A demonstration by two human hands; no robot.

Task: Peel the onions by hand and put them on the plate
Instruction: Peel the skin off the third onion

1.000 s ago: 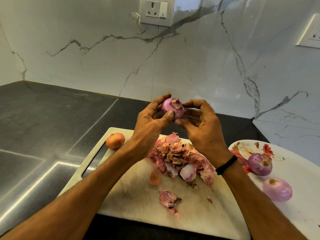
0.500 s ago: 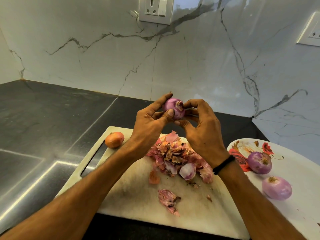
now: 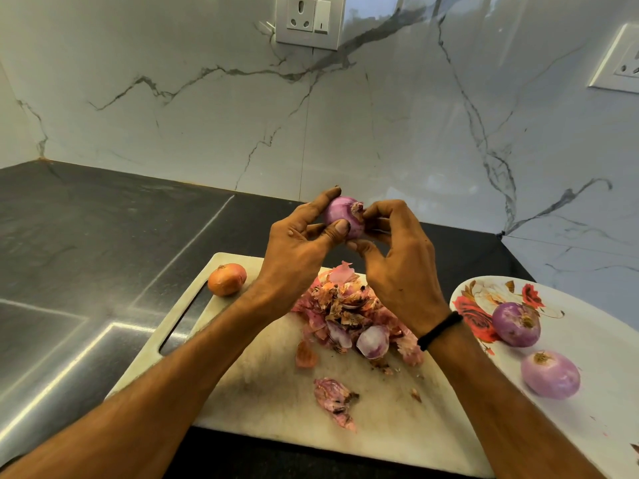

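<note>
One small purple onion (image 3: 340, 213) in both my hands
My left hand (image 3: 297, 252) grips it, fingers curled round; my right hand (image 3: 403, 271) pinches its dry tip, above the white rectangular cutting board (image 3: 262, 385).

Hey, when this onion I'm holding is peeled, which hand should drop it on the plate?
Probably the right hand: it touches the round purple onion and is on the side of the white floral plate. The left hand, gripping the onion, would have to cross over.
</note>
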